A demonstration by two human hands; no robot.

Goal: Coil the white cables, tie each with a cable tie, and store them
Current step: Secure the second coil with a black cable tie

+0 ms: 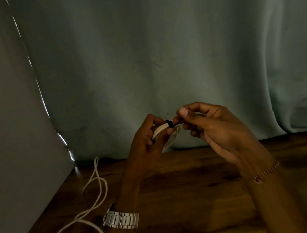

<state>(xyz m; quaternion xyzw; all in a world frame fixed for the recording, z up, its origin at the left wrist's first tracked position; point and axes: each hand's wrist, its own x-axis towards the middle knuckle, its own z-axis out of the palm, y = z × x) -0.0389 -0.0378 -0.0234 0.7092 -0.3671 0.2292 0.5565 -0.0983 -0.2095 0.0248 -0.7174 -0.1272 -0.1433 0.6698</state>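
Head | left hand (147,141) fingers grip coiled white cable (159,130) | right hand (212,127) fingers pinch black cable tie (170,123)

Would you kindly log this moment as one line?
left hand: holds coiled cable | right hand: pinches black tie | loose cable: on table

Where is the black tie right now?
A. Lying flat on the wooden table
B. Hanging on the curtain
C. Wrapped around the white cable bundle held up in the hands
C: the black tie sits around the coiled white cable that the left hand holds above the table, while the right hand pinches its end.
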